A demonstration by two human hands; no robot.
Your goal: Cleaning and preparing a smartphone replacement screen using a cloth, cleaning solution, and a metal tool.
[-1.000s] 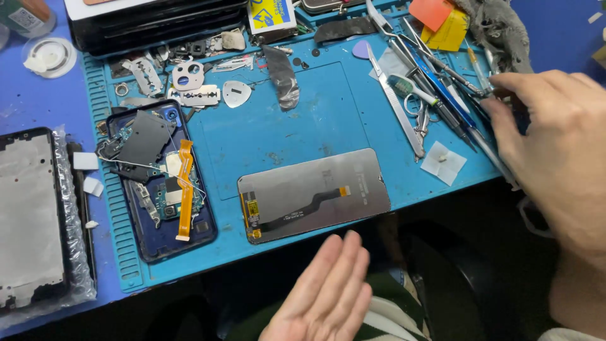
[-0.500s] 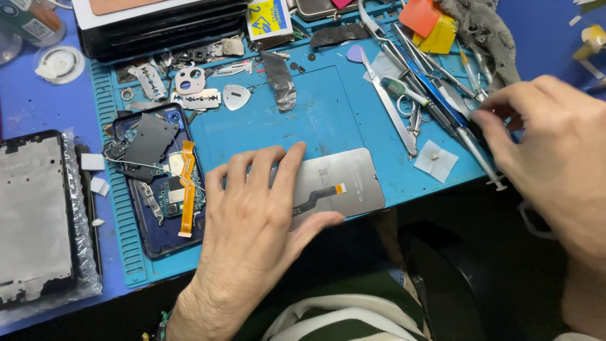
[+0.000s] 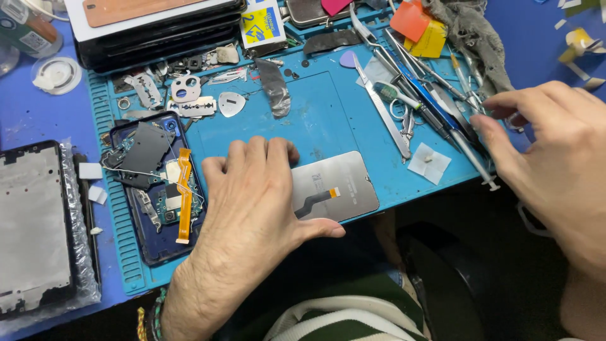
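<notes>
**A:** so what's going on in the head cam shot?

**B:** Left hand [image 3: 252, 202] is laid flat, palm down, on a grey phone screen panel [image 3: 338, 186] lying face-down on the blue repair mat [image 3: 315, 113]. Not pinching anything, fingers spread a bit and just pressing on the panel's left half. Only the right half of the panel sticks out past the thumb side, with its little black flex cable and orange tip showing.

**A:** and the other hand?

**B:** Right hand [image 3: 555, 158] is well off to the right of the panel, at the mat's edge. Fingertips are curled in, reaching into the pile of tools [image 3: 429, 95], which is tweezers, screwdrivers, that sort of stuff. Can't tell whether it's actually got hold of one, the fingers hide the contact.

**A:** what's around the left hand?

**B:** Just past its pinky side there's an opened blue phone body [image 3: 158, 183] with boards exposed and an orange ribbon cable [image 3: 184, 196] running down it. Further out that way, off the mat, a bare metal phone frame [image 3: 31, 227] in plastic wrap. Beyond the fingertips: a silvery guitar-pick opener [image 3: 231, 103], a razor blade [image 3: 196, 108], and a strip of dark tape [image 3: 276, 85]. Between the two hands sits a small white square pad [image 3: 429, 163].
</notes>
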